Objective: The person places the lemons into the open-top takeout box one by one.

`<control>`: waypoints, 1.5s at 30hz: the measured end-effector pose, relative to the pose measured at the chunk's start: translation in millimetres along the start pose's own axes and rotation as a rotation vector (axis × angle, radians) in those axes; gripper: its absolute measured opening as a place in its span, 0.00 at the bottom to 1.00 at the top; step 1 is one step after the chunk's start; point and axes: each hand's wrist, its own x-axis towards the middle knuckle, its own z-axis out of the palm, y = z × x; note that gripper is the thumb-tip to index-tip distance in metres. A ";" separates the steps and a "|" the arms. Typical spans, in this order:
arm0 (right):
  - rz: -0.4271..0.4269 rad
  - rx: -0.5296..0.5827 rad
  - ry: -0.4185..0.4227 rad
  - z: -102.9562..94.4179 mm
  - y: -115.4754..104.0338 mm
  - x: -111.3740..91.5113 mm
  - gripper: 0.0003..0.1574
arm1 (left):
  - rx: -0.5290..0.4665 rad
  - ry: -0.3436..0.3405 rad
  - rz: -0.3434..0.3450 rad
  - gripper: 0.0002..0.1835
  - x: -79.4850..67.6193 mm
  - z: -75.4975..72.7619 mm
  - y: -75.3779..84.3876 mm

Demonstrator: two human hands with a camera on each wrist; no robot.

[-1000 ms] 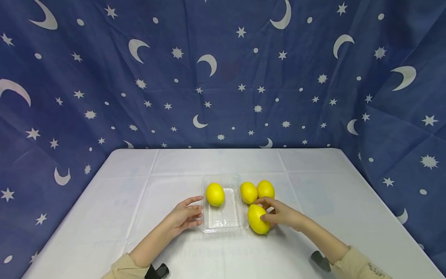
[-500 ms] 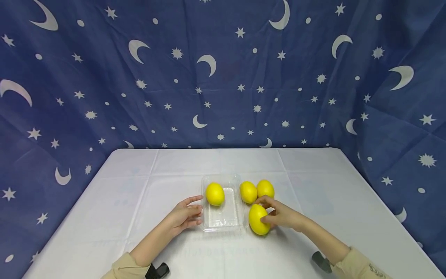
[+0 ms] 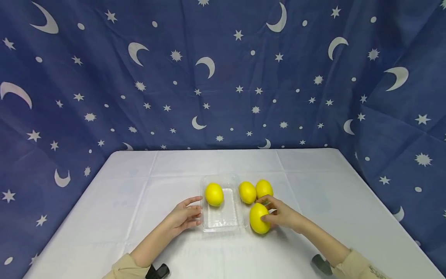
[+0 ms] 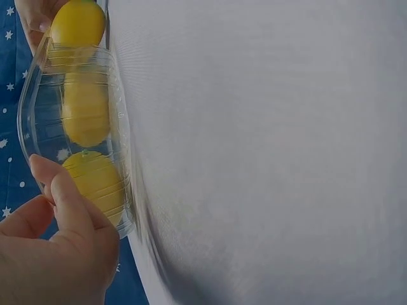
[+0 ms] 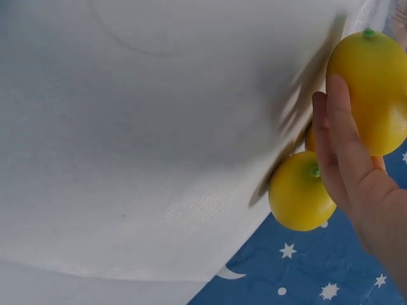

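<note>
A clear plastic tray (image 3: 224,224) lies in the middle of the white table, with one lemon (image 3: 214,194) in its far left part. The left hand (image 3: 184,217) is at the tray's left side, its loosely bent fingers touching the rim. In the left wrist view these fingers (image 4: 63,197) are against the clear wall, with yellow lemons showing through it. Right of the tray, the right hand (image 3: 282,214) holds another lemon (image 3: 259,219) between thumb and fingers. That lemon (image 5: 372,95) shows its green tip in the right wrist view. Part of it is hidden by the fingers.
Two more lemons stand side by side just beyond the right hand: one (image 3: 247,192) close to the tray's right edge, the other (image 3: 264,188) farther right. A blue curtain (image 3: 223,77) with moons and stars hangs behind the white table (image 3: 139,170).
The lemon in the right hand has shifted slightly right and turned a little, so its green tip no longer shows in the head view. The left hand and tray stay put.
</note>
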 end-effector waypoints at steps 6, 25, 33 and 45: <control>-0.028 0.025 -0.015 -2.8 -1.7 1.5 0.31 | -0.002 0.010 0.003 0.28 0.9 1.1 -1.1; 0.003 0.064 0.041 -13.6 -14.4 -0.4 0.32 | 0.003 0.004 -0.011 0.28 2.5 0.3 -0.9; -0.001 0.067 0.057 -19.2 -18.2 0.7 0.32 | 0.000 0.002 -0.010 0.29 1.0 0.5 -1.0; -0.010 0.071 0.029 -26.3 -32.0 11.3 0.31 | 0.008 0.007 -0.025 0.29 3.0 0.2 0.6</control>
